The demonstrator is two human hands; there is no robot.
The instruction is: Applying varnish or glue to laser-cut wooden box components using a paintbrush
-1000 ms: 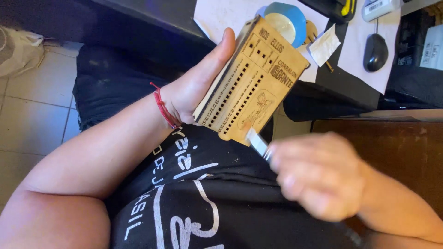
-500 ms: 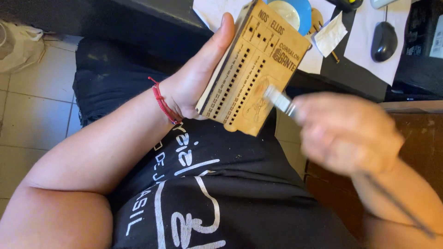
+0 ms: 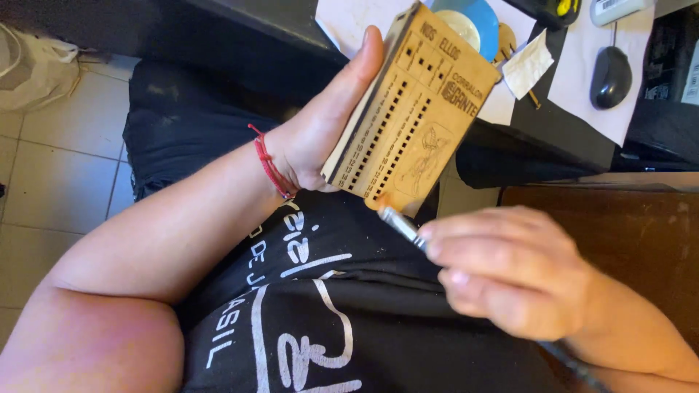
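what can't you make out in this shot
Head view only:
- Tool: its tip meets the wooden box at the lower edge, blurred; the right hand covers the handle.
- Box back and inside: turned away, behind the left hand.
- Blue disc: mostly behind the box.
- Mouse cable: cut by the top edge.

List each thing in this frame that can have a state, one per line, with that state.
wooden box: held up tilted in the left hand, perforated face toward the camera.
left hand: gripping the box from its side edge.
right hand: closed around a thin metal tool, blurred.
metal tool: tip at the box's lower corner.
computer mouse: lying untouched on the desk.
tape roll: lying flat, partly hidden behind the box.
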